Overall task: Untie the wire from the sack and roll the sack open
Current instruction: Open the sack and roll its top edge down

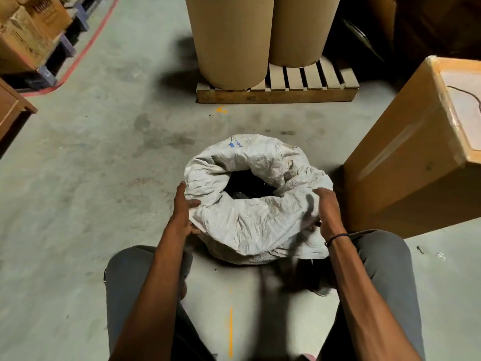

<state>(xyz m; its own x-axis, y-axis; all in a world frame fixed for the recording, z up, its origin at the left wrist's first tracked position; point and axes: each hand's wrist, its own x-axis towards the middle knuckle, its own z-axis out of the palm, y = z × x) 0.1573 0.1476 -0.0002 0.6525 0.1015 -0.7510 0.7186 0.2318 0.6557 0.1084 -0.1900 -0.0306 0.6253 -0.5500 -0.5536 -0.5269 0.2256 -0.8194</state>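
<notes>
A white woven sack (256,220) stands on the concrete floor between my knees. Its mouth is open and its top is rolled outward into a thick collar around a dark opening (247,187). My left hand (183,213) grips the rolled edge on the left side. At the right side my right hand (326,212) holds the rolled edge, fingers curled under the fabric. A dark thin wire (468,96) lies on top of the cardboard box at the right. No wire shows on the sack.
A big cardboard box (406,162) stands close at the right of the sack. Two large brown paper rolls (231,40) rest on a wooden pallet (276,93) ahead. Stacked cartons (28,32) sit far left behind a red floor line.
</notes>
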